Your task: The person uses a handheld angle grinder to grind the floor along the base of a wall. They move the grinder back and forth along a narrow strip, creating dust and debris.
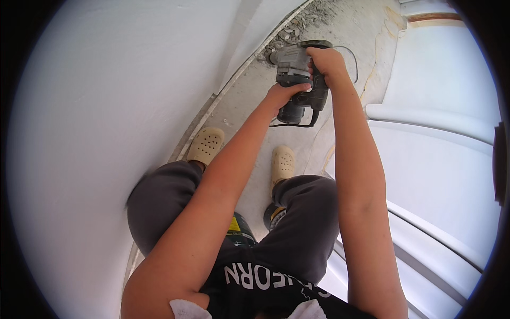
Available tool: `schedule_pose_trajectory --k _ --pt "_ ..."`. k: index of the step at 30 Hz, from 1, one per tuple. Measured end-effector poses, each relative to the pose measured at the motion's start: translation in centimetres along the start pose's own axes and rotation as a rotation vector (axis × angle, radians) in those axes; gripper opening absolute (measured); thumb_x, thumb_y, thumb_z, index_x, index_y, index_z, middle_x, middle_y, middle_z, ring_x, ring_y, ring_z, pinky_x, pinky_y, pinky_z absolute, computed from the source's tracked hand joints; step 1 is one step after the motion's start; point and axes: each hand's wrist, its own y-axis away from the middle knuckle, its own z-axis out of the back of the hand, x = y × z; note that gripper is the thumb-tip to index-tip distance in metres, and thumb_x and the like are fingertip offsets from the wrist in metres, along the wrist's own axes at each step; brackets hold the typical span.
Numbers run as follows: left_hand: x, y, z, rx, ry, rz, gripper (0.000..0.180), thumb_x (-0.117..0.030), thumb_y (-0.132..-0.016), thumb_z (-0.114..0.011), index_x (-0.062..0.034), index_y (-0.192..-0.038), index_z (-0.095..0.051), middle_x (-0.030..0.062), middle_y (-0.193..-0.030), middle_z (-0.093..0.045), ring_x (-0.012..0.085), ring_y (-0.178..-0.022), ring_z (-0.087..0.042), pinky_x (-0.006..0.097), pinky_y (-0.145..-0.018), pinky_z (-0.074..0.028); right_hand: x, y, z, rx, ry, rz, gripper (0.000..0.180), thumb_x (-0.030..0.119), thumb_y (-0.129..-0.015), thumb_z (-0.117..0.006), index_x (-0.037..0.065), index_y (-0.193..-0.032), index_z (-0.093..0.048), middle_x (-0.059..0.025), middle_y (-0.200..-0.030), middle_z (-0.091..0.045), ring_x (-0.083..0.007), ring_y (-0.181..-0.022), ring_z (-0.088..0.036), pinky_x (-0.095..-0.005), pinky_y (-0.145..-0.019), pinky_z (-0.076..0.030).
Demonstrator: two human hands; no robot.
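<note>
Both my arms stretch forward to a grey and black corded rotary hammer [291,63], low over the floor beside the white wall. My left hand [287,95] is closed round its dark lower body, the thumb lying across toward the handle. My right hand [328,63] wraps the black rear handle, its fingers partly hidden. The grey front end points left toward the wall's base, and its tip cannot be made out. From the bottom of the handle a black cord [303,125] curves away.
Broken grey rubble [297,24] lies along the wall's foot. The white wall [106,133] rises close on my left; white panels and rails [425,114] run along the right. My cream clogs [283,162] stand on the dusty floor, a green container [244,234] between my legs.
</note>
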Motion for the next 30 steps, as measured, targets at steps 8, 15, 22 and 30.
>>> schedule_pose_trajectory --k 8,15,22,30 --pt "-0.2 -0.8 2.4 -0.073 0.275 0.01 0.053 -0.033 -0.077 -0.084 -0.0015 -0.115 -0.064 0.0079 -0.1 -0.071 0.0166 -0.087 -0.069 0.033 -0.079 -0.055 4.8 -1.7 -3.7 0.056 0.526 0.277 0.029 0.026 -0.079 -0.059 0.001 -0.067 -0.067 -0.0086 -0.061 -0.065 -0.0217 -0.054 -0.063 -0.0349 -0.055 -0.05" --pt "-0.2 -1.8 2.5 -0.127 0.194 0.085 0.061 -0.038 -0.072 -0.087 0.0011 -0.113 -0.065 0.0089 -0.1 -0.071 0.0181 -0.086 -0.069 0.034 -0.077 -0.056 3.1 -3.3 -3.8 0.056 0.421 0.193 0.027 0.025 -0.078 -0.059 0.002 -0.068 -0.068 -0.0085 -0.062 -0.066 -0.0218 -0.055 -0.064 -0.0349 -0.056 -0.051" --pt "0.3 -2.1 1.7 -0.105 0.183 0.022 0.056 -0.037 -0.077 -0.083 0.0001 -0.115 -0.064 0.0083 -0.103 -0.071 0.0178 -0.089 -0.069 0.034 -0.08 -0.054 2.9 -3.5 -2.9 0.047 0.447 0.238 0.029 0.027 -0.078 -0.058 0.002 -0.067 -0.068 -0.0078 -0.063 -0.066 -0.021 -0.057 -0.064 -0.0343 -0.059 -0.052" --pt "3.5 -3.6 4.3 -0.12 0.28 -0.023 0.055 -0.035 -0.088 -0.072 0.0014 -0.126 -0.056 0.0095 -0.112 -0.068 0.0192 -0.097 -0.067 0.033 -0.086 -0.052 5.2 0.0 -5.5 -0.048 0.586 0.212 0.029 0.026 -0.076 -0.054 0.006 -0.063 -0.071 -0.0092 -0.063 -0.07 -0.0229 -0.067 -0.071 -0.0326 -0.068 -0.056"
